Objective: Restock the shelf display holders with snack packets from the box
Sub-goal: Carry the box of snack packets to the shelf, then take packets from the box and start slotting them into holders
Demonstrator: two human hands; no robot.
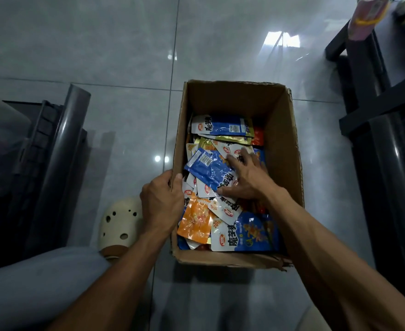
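Note:
An open cardboard box [282, 144] stands on the tiled floor, holding several blue, orange and white snack packets. My left hand [162, 201] grips the box's left wall, thumb inside and fingers outside. My right hand [249, 175] lies inside the box with fingers spread flat over the packets, touching a blue packet [206, 167] and a white one beside it. A large blue and white packet [223, 126] lies at the far end, an orange packet [195, 220] near the front left. No display holder is in sight.
A dark shelf base with a grey post [60, 149] stands at the left. Black shelf frames [383, 111] run along the right. A cream clog [120, 225] and a light trouser leg [41, 283] are at the lower left, on glossy grey tiles.

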